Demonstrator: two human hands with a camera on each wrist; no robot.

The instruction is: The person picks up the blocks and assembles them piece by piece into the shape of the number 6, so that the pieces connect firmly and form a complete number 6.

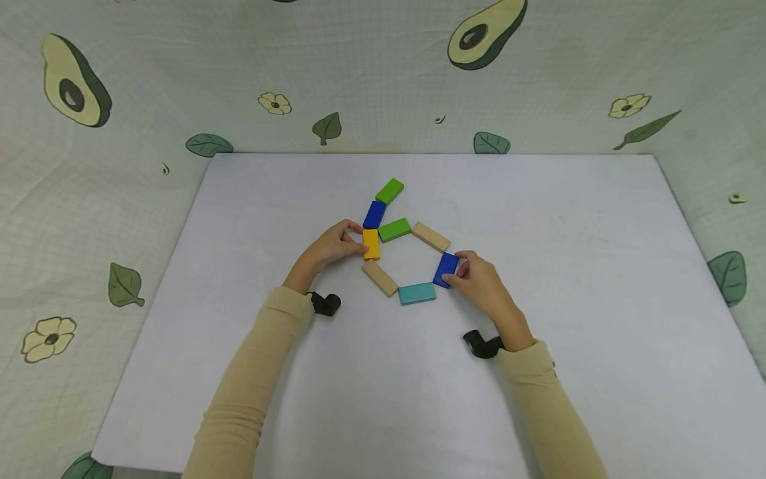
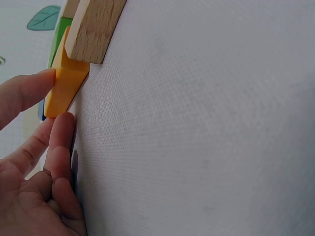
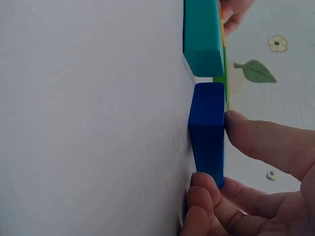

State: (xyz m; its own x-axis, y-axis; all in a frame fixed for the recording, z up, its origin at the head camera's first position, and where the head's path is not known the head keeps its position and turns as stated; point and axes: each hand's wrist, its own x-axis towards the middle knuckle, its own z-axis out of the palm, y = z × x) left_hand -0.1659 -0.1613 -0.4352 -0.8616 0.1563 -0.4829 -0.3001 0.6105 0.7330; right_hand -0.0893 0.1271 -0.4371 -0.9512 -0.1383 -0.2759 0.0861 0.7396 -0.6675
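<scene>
My left hand [image 1: 328, 246] holds a yellow block [image 1: 371, 244] at the left of a ring of flat blocks, thumb on its top and fingers at its outer side. On the ring's right, my right hand [image 1: 482, 285] pinches a blue block [image 3: 208, 132] between thumb and fingers. Between them a teal block [image 1: 417, 294] and a plain wood block [image 1: 380, 277] form the near side. A green block [image 1: 393, 230] and another wood block [image 1: 430, 237] form the far side. Beyond the yellow block, a second blue block [image 1: 374, 215] and a green block [image 1: 390, 191] lead away in a line.
The blocks lie on a white tabletop [image 1: 598, 266]. A cloth [image 1: 383, 66] printed with avocados, leaves and flowers surrounds its back and sides. Black wrist cameras [image 1: 326, 305] sit at both cuffs, low over the table.
</scene>
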